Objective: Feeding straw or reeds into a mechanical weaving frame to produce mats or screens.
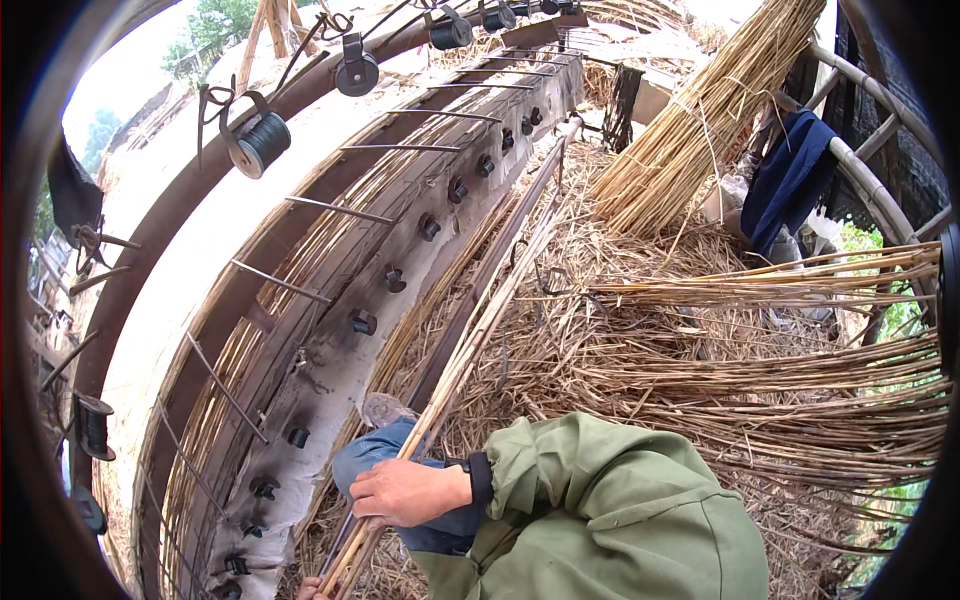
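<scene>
My right hand [410, 490], at the end of a green sleeve, is closed around several long pale reed stalks [480, 345], which slant from the bottom edge toward the upper middle. Lower down, my left hand [312, 590] grips those stalks too, mostly cut off by the frame. My bent knee in blue cloth [365, 450] is just behind my right hand. Left of the stalks runs a long wooden frame [210, 335] with metal rods, layered reeds and a pale strip [315, 390] dotted with dark fittings.
A curved rail [180, 215] carries wire spools [260, 143] along the left. An upright reed bundle [700, 125] stands at upper right near dark blue cloth [785, 175] and a bamboo railing [890, 110]. Loose straw [570, 370] covers the ground; long reeds [800, 385] lie at right.
</scene>
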The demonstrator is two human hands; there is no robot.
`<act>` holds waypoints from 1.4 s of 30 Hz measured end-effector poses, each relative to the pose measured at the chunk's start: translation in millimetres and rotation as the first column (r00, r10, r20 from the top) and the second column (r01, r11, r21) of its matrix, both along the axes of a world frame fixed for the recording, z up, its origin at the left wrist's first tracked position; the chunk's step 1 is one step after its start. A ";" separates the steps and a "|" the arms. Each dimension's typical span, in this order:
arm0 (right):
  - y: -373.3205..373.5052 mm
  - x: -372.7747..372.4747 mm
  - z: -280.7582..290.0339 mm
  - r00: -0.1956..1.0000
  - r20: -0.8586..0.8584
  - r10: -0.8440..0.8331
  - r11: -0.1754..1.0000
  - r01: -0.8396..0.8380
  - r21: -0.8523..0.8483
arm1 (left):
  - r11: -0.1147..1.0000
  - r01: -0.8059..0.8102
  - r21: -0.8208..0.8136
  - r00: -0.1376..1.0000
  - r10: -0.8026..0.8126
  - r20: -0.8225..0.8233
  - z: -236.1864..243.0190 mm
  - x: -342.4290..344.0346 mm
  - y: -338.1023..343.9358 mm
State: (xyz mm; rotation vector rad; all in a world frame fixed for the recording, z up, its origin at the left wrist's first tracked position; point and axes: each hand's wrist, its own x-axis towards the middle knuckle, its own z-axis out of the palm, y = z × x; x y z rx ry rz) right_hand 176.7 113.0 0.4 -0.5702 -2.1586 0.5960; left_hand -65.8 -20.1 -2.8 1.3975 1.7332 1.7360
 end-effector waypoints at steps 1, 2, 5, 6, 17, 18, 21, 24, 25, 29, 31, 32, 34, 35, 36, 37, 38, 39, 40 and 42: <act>-2.3 -3.8 3.5 1.000 -0.017 0.013 1.000 -0.013 0.011 | 1.000 -0.008 0.018 0.999 0.007 0.038 7.5 -3.2 -6.0; -5.9 4.1 0.1 1.000 0.000 0.014 1.000 -0.014 -0.028 | 0.999 0.024 0.022 0.995 -0.026 0.096 4.6 0.8 -3.2; -10.6 4.2 3.3 0.999 -0.009 0.031 0.999 -0.031 -0.028 | 0.997 0.049 0.054 0.961 -0.061 0.268 3.8 -5.3 -4.8; -11.0 0.5 7.2 0.999 -0.032 0.043 0.999 -0.042 0.011 | 0.996 0.044 0.075 0.942 -0.066 0.328 6.5 -8.6 -6.2; 20.0 124.0 11.7 0.922 0.304 -0.241 0.965 0.197 0.171 | 0.972 -0.162 0.170 0.982 0.141 0.129 6.0 -106.5 -15.6; 22.8 145.7 18.8 0.865 0.377 -0.332 0.939 0.264 0.221 | 0.996 -0.051 0.076 0.918 0.017 0.396 7.7 -119.2 -24.0; 29.7 191.7 39.2 0.642 0.455 -0.618 0.781 0.433 0.449 | 0.993 -0.078 0.094 0.886 0.025 0.462 29.8 -96.3 -21.5; 27.9 170.9 65.2 0.667 0.401 -0.628 0.741 0.356 0.570 | 0.980 -0.173 0.098 0.880 0.109 0.463 -8.2 -85.0 -12.4; 29.3 160.2 65.8 0.666 0.414 -0.621 0.740 0.322 0.591 | 0.957 -0.250 0.147 0.940 0.203 0.275 -13.1 -75.1 -1.9; 31.5 167.3 79.2 0.604 0.384 -0.698 0.652 0.315 0.690 | 0.944 -0.264 0.196 0.590 -0.003 0.807 52.2 -30.8 3.8; 42.1 197.8 102.2 0.514 0.309 -0.800 0.536 0.380 0.754 | 0.950 -0.190 0.247 0.591 -0.089 0.801 45.7 -77.0 -11.4; 49.7 210.5 115.2 0.443 0.275 -0.853 0.464 0.405 0.788 | 0.949 -0.124 0.291 0.577 -0.170 0.799 29.1 -119.8 -22.0; 69.4 217.7 134.9 0.345 0.190 -0.919 0.347 0.484 0.803 | 0.959 0.045 0.280 0.643 -0.242 0.726 16.1 -158.9 -29.1; 82.3 209.4 141.8 0.347 0.174 -0.921 0.338 0.497 0.799 | 0.945 -0.026 0.327 0.643 -0.234 0.729 55.5 -104.1 -13.1; 95.2 193.8 141.3 0.358 0.159 -0.920 0.337 0.514 0.789 | 0.924 -0.101 0.368 0.652 -0.218 0.726 78.4 -69.3 -2.4; 99.9 177.9 138.3 0.429 0.190 -0.883 0.405 0.490 0.772 | 0.912 -0.047 0.407 0.655 -0.279 0.702 73.9 -61.9 10.3; 105.7 158.7 134.6 0.500 0.217 -0.839 0.467 0.455 0.758 | 0.895 -0.005 0.445 0.643 -0.338 0.688 71.4 -46.2 23.5; 107.7 138.8 127.8 0.569 0.237 -0.788 0.518 0.403 0.755 | 0.937 -0.113 0.332 0.657 -0.180 0.732 81.6 -10.0 36.8; 106.8 123.4 120.8 0.633 0.252 -0.732 0.561 0.352 0.749 | 0.937 -0.106 0.332 0.659 -0.184 0.729 86.2 8.7 43.6; 106.1 98.5 115.1 0.716 0.190 -0.672 0.568 0.333 0.753 | 0.926 0.005 0.376 0.687 -0.277 0.672 92.1 27.3 49.2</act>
